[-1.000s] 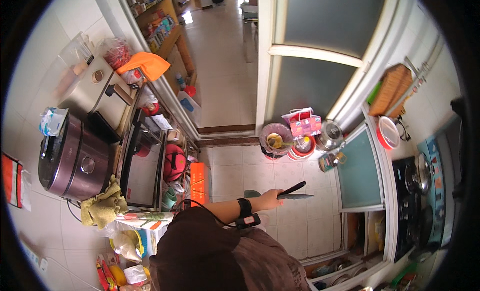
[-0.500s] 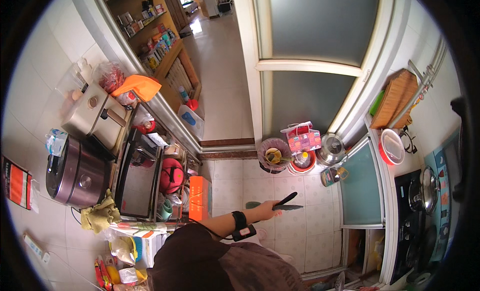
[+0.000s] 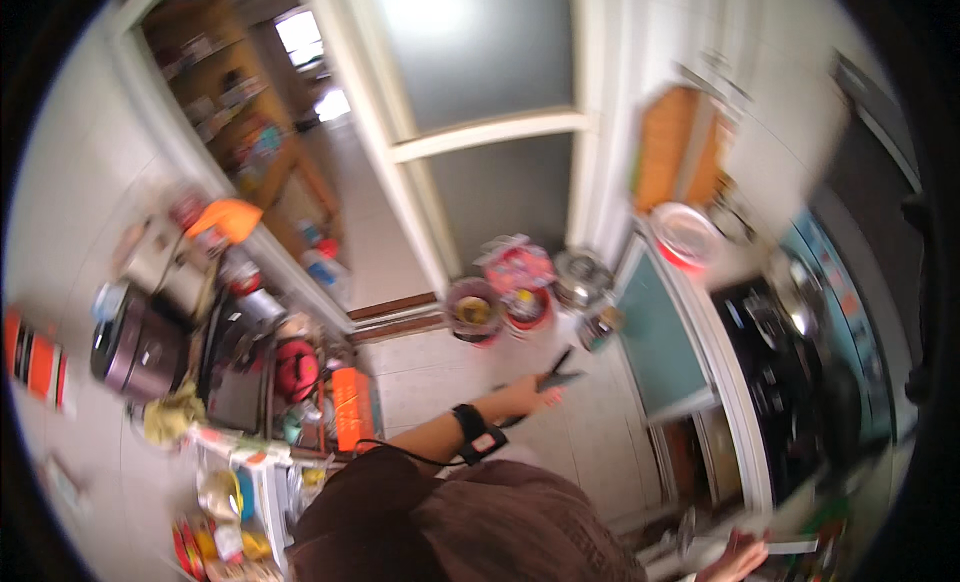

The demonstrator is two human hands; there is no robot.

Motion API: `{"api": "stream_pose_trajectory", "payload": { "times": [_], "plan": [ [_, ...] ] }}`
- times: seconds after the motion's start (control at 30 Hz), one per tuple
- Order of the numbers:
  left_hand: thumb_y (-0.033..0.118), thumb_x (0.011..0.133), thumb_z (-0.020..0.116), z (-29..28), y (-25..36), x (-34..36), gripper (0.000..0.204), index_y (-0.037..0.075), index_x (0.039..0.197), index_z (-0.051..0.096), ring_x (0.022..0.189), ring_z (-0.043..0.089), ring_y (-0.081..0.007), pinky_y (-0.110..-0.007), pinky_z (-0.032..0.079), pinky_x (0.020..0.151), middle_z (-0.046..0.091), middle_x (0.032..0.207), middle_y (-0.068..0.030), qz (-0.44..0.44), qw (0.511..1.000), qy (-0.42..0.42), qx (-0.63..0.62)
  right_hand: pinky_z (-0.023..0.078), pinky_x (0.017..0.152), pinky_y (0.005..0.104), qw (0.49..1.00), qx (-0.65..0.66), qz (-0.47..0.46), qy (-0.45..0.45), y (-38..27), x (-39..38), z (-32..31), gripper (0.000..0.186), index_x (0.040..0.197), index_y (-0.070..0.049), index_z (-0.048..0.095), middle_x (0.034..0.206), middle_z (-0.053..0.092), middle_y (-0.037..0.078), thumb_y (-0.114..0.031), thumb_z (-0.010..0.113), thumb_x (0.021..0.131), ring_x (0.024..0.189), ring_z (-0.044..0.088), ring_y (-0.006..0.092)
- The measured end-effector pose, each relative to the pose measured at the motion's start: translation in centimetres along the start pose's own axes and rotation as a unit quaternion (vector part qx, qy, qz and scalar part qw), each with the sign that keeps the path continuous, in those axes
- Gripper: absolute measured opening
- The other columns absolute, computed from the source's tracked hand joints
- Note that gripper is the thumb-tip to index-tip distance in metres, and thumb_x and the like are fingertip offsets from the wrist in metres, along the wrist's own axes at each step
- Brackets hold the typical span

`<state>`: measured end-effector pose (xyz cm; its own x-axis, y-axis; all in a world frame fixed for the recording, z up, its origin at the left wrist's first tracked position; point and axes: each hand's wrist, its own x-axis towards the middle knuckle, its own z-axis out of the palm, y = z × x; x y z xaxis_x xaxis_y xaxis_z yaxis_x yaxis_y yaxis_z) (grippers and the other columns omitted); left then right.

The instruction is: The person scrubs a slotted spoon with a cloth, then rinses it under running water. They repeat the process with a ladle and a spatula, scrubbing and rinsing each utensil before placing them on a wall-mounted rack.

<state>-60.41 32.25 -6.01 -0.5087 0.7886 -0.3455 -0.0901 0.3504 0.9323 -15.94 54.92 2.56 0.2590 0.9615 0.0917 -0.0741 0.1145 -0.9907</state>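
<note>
My left hand (image 3: 524, 394) is out over the floor, closed around a dark V-shaped utensil (image 3: 556, 375). Two long narrow parts, one black and one grey, spread from the fist; its exact kind does not show. A black band with a small device (image 3: 482, 438) is on that wrist. Low on the right, my right hand (image 3: 735, 560) is by a pale bar-like edge (image 3: 793, 547) below the counter. Motion blurs its fingers, and whether they grip that edge cannot be made out.
A lined bin (image 3: 473, 312), a red bucket (image 3: 530, 317), a steel pot (image 3: 582, 279) and a jar (image 3: 600, 329) stand by the door. The stove (image 3: 770, 372) is on the right. On the left are a rice cooker (image 3: 140, 342) and an orange box (image 3: 352, 407).
The view has swung to the right and is blurred. My right hand has come into view at the lower right. My left hand still holds the dark utensil.
</note>
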Motion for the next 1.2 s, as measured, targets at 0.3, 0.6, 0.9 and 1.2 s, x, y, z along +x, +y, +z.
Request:
{"api": "stream_pose_trajectory", "payload": {
  "times": [0.3,0.6,0.9,1.2],
  "plan": [
    [0.015,0.094,0.05,8.2,2.9,6.6,0.019,-0.002,0.101,0.055,0.076,0.064,-0.0176,-0.03,0.051,0.068,0.065,0.087,-0.0138,0.082,0.989,-0.099,0.076,0.047,0.09,0.0405,0.999,0.026,-0.014,-0.035,-0.3,3.2,-5.6,0.032,0.126,-0.006,0.04,0.087,0.055,0.006,-0.024,0.04,0.099,0.084,0.056,0.0168],
    [0.014,0.095,0.047,21.3,7.5,19.3,0.018,0.0,0.106,0.055,0.075,0.063,-0.0149,-0.027,0.047,0.069,0.067,0.094,-0.0125,0.077,0.93,-0.334,0.136,0.048,0.088,0.0362,0.997,0.028,-0.064,0.019,-5.7,8.6,-6.9,0.03,0.119,-0.005,0.037,0.093,0.062,0.012,-0.028,0.04,0.1,0.093,0.063,0.0235],
    [0.01,0.094,0.049,27.9,10.8,31.2,0.017,-0.002,0.104,0.055,0.072,0.064,-0.0178,-0.03,0.051,0.069,0.066,0.088,-0.0142,0.054,0.881,-0.44,0.167,0.05,0.078,0.0318,0.959,-0.036,-0.187,0.211,-18.1,22.2,-10.5,0.031,0.111,-0.007,0.043,0.096,0.065,0.012,-0.035,0.043,0.098,0.092,0.063,0.0203],
    [0.011,0.092,0.051,31.7,12.0,36.8,0.017,-0.001,0.102,0.058,0.07,0.064,-0.018,-0.03,0.051,0.066,0.067,0.087,-0.0134,0.001,0.853,-0.455,0.254,0.049,0.074,0.0328,0.9,0.05,-0.257,0.349,-20.7,38.2,-14.9,0.021,0.102,-0.01,0.04,0.097,0.065,0.009,-0.031,0.045,0.098,0.09,0.063,0.0181]
  ]
}}
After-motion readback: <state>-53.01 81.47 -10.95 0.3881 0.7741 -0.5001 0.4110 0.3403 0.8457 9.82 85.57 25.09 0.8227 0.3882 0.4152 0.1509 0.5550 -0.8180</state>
